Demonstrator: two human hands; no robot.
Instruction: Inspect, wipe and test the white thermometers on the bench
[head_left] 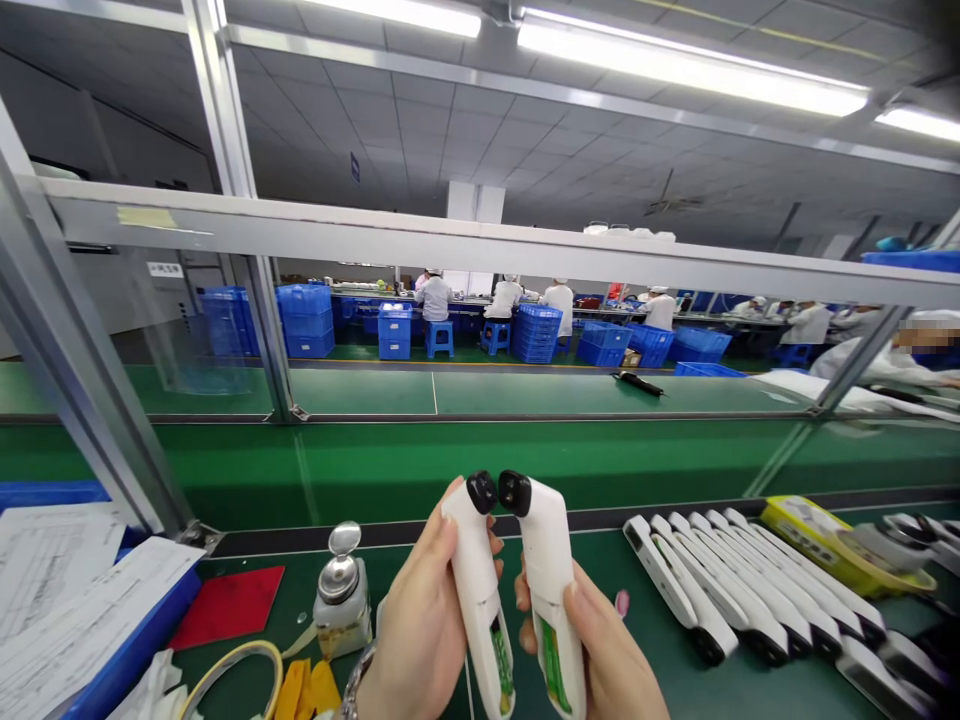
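Two white handheld devices with black tips stand side by side in front of me, their heads nearly touching. My left hand (424, 610) is wrapped round the left white device (472, 570). The right white device (546, 550) is gripped by my right hand (611, 650). Each device has an opening low on its body, where green parts show. Several similar white devices (739, 580) lie in a slanted row on the green bench to the right.
On the left are a metal-topped bottle (343, 595), a tape roll (232, 680), a red sheet (229, 605) and papers in a blue tray (142, 640). A yellow basket (825, 550) sits right. Beyond the metal frame (450, 222), a co-worker (892, 355) leans at right.
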